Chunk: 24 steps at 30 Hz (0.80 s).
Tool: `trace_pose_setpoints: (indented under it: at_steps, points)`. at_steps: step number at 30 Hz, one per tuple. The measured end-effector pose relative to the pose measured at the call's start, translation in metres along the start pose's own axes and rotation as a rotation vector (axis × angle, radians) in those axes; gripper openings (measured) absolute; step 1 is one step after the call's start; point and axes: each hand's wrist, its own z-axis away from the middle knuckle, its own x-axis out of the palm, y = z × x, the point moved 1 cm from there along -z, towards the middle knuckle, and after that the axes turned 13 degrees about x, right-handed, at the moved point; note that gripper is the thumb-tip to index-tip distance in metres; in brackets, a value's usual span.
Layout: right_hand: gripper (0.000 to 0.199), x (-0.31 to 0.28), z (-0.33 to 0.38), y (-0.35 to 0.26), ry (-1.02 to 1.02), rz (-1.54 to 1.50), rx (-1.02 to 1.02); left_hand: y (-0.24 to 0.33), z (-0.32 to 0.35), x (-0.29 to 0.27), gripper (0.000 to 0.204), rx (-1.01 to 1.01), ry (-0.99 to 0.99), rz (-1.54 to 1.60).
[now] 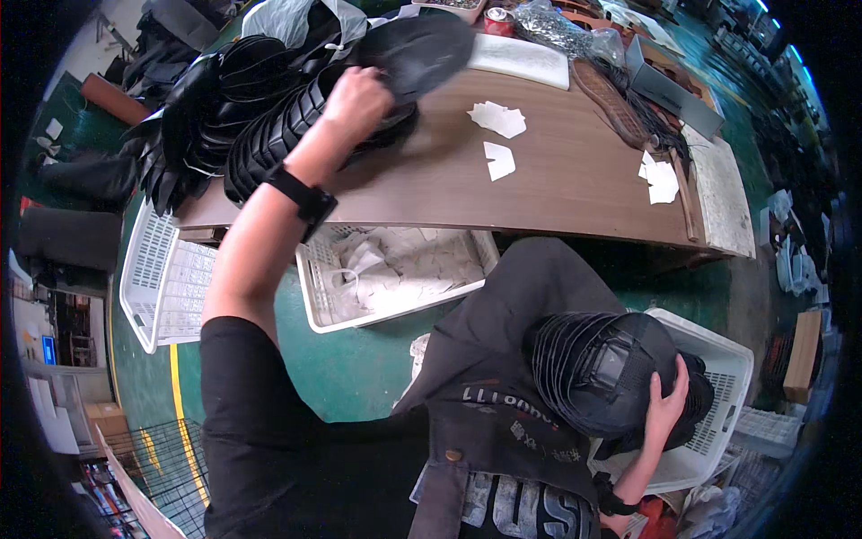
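Raised over the table's back left, my left hand (pixel 361 101) is closed on the edge of a thin, flat, rounded black piece (pixel 420 56). Below and left of that hand are dense rows of curved black pieces (pixel 274 135), standing on edge and overlapping. On my lap at the right lies a stack of similar black pieces (pixel 575 368), its layered edges facing left. My right hand (pixel 666 400) curves around the stack's right side, fingers and thumb pressed on it. Whether these pieces are leather or another sheet material, I cannot tell.
The brown table (pixel 431 193) carries white paper scraps (pixel 496 119), a white pad (pixel 521 59), a brown shoe-shaped piece (pixel 611 103), a red can (pixel 498 22) and a grey box (pixel 673 85). White crates (pixel 310 296) stand below the table and beside my right leg.
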Motion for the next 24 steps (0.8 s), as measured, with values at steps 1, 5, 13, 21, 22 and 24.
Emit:
trace_pose_setpoints:
  at_steps: [1,5,13,21,22,24]
  points:
    - [0.046,-0.002,0.003,0.006,0.089,0.15,-0.055,-0.007,0.006,0.012,0.01,-0.046,-0.142,-0.014]
    - [0.044,-0.008,0.005,0.018,0.12,0.167,0.123,-0.018,0.019,0.035,0.011,-0.136,-0.426,0.129]
    - [0.017,-0.062,-0.005,-0.001,-0.196,-0.435,0.29,0.091,0.0,-0.025,0.026,0.07,0.24,0.457]
    - [0.027,-0.099,0.022,-0.074,-0.102,-0.71,0.283,0.287,-0.045,-0.163,0.032,0.192,0.489,1.752]
    - [0.03,-0.097,0.025,-0.081,-0.137,-0.76,0.221,0.296,-0.048,-0.165,0.027,0.088,0.451,1.882]
    - [0.043,-0.094,0.032,-0.091,-0.215,-0.845,0.169,0.301,-0.047,-0.164,0.022,-0.026,0.407,2.006]
